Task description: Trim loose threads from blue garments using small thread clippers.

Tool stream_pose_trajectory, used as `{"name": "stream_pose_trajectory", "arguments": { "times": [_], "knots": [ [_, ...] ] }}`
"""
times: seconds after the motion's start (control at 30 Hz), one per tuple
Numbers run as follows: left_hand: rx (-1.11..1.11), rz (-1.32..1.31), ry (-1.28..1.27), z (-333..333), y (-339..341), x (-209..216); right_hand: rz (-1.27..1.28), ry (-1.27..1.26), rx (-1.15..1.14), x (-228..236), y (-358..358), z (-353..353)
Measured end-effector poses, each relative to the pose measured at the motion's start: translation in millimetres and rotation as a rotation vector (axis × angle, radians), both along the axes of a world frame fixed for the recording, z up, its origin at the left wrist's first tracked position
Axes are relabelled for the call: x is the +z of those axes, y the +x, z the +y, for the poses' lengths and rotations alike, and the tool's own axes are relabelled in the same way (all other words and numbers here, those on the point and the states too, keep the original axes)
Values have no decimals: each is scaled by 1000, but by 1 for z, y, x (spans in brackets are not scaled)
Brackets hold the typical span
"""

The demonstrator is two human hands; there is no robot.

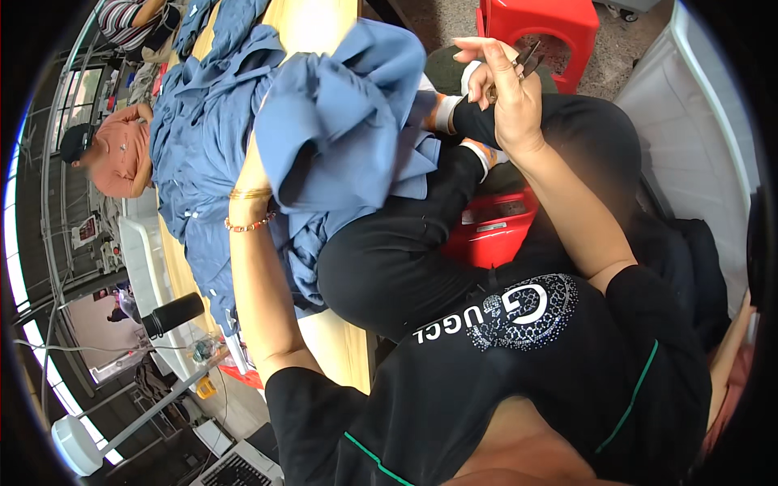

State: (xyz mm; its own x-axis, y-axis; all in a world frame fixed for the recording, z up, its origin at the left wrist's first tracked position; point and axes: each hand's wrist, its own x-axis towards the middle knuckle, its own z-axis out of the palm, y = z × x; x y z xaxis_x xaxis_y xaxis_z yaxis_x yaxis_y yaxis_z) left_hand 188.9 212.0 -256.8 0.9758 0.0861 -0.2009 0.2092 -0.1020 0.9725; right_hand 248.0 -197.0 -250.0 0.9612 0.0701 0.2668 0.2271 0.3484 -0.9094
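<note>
A blue garment (340, 121) of thin woven cloth is bunched into loose folds, lifted above a pile of like blue garments (198, 146) that lies along the wooden bench (336, 344). Its cloth hangs over the person's black-trousered knee (389, 267) at the bench's edge.

The left hand (258, 166) is buried in the lifted garment; its fingers are hidden by the cloth, so how far it is closed cannot be told, though the garment rests on and drapes around it. The left forearm rises from the lower edge, nearly straight, with a gold bangle (250, 193) and a beaded bracelet (250, 223) at the wrist.

The right hand (502, 85) is held up to the right of the garment, apart from it, fingers curled closed round a small pair of metal thread snips (528, 57), whose tips poke out past the fingers. The right forearm slants up from the black sleeve, wrist bent.

A red plastic stool (539, 24) stands beyond the right hand.
</note>
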Motion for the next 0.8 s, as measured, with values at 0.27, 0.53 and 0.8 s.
{"name": "stream_pose_trajectory", "arguments": {
  "times": [0.27, 0.53, 0.8],
  "knots": [
    [-437, -348, 1096, -118, -14, 102, -35, -34, 57, 4, -10, -2],
    [-220, -354, 1131, -108, -41, 114, -47, -99, 100, -10, -8, -4],
    [148, -339, 1155, -82, -111, 55, 76, -147, 137, -12, -17, 8]
  ]
}}
